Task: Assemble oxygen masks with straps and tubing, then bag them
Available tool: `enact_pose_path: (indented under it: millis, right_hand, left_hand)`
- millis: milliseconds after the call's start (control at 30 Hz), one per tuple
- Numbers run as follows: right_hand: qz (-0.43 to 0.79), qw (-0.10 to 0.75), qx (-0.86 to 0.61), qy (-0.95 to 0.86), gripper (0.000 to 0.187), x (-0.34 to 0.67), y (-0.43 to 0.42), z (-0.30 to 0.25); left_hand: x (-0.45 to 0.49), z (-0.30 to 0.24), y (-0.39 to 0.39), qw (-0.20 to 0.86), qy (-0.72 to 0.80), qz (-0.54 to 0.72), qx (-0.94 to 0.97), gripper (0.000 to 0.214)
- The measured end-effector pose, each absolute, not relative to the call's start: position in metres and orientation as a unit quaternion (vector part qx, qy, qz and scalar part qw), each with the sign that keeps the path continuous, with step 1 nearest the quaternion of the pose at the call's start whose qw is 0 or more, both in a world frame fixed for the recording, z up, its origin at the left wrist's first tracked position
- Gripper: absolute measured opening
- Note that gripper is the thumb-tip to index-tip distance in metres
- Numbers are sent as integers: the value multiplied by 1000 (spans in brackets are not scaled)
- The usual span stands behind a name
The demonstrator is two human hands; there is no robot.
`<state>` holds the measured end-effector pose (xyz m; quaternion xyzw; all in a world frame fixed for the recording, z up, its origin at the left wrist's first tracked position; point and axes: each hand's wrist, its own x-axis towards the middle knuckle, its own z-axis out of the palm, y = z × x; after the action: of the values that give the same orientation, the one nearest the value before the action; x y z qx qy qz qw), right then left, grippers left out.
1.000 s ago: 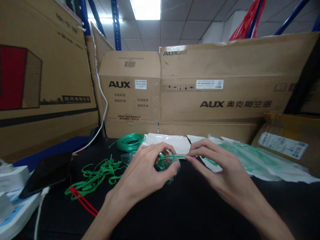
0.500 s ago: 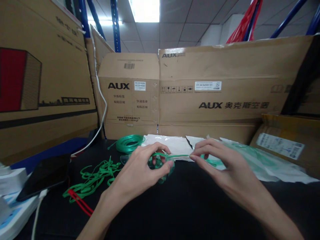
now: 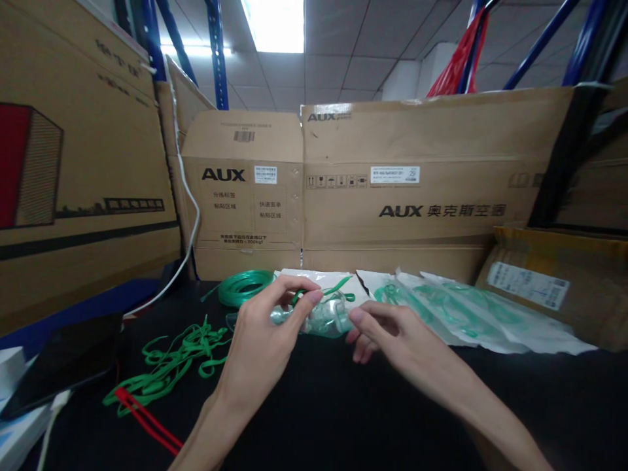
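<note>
Between my hands is a clear, green-tinted oxygen mask (image 3: 326,319). My left hand (image 3: 269,327) is closed, thumb and forefinger pinching a flat green elastic strap (image 3: 338,285). The strap's free end sticks out to the right above the mask. My right hand (image 3: 380,330) is at the mask's right edge, with thumb and curled fingers closed on it; the exact contact is partly hidden. To the left lies a loose tangle of green straps (image 3: 181,360) on the black table.
A coil of green tubing (image 3: 245,286) lies behind my left hand. Several packed masks (image 3: 456,304) overlap at the right. Red-handled tweezers or scissors (image 3: 147,422), a black phone (image 3: 63,366) and a white cable (image 3: 189,190) are at the left. Cardboard boxes (image 3: 417,144) wall the back.
My right hand has let go of the stretched strap and moved down and left to the mask. The strap's end now points up free. The view has shifted slightly.
</note>
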<state>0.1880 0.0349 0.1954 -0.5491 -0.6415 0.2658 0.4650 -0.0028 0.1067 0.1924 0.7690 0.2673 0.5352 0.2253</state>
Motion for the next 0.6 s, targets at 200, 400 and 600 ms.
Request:
enact_pose_path:
  millis: [200, 400, 600]
  right_hand:
    - [282, 558, -487, -609, 35, 179, 36, 199]
    - [283, 629, -416, -592, 42, 187, 33, 202]
    - [346, 621, -371, -597, 49, 182, 35, 197]
  left_hand:
    - [3, 190, 98, 262, 247, 514, 779, 10]
    - [4, 195, 99, 266, 225, 439, 828, 8]
    - [6, 194, 96, 277, 186, 417, 846, 8]
